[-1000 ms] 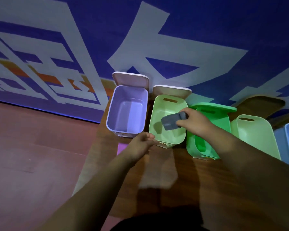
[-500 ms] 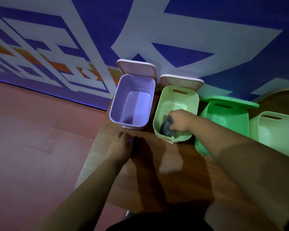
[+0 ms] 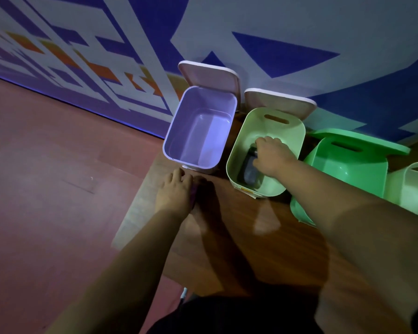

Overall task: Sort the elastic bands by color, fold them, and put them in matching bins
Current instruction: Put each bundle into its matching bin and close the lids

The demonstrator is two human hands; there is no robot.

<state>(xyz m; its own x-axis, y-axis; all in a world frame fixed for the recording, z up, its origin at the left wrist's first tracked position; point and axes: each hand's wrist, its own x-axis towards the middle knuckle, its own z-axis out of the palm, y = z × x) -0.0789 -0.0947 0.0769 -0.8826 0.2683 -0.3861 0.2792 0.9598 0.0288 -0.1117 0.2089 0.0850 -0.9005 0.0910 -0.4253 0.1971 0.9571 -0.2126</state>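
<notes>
We look down past our own two bare arms at a wooden table (image 3: 287,249) with open plastic bins lined up along its far edge. Our right hand (image 3: 273,155) reaches down inside the pale green bin (image 3: 237,150), likely so that the folded grey band (image 3: 250,173) can be laid flat on the bottom rather than dropped. The band lies directly beneath and just nearer to us than the fingers, touching or nearly touching them; the fingers curl downward over it, but we cannot tell whether they grip it or have let go. Our left hand (image 3: 176,191) rests palm down on the table just in front of the empty lilac bin (image 3: 200,131), fingers spread flat over a purple band (image 3: 194,196) (only a sliver shows at the thumb side), probably pinning it ready for folding.
</notes>
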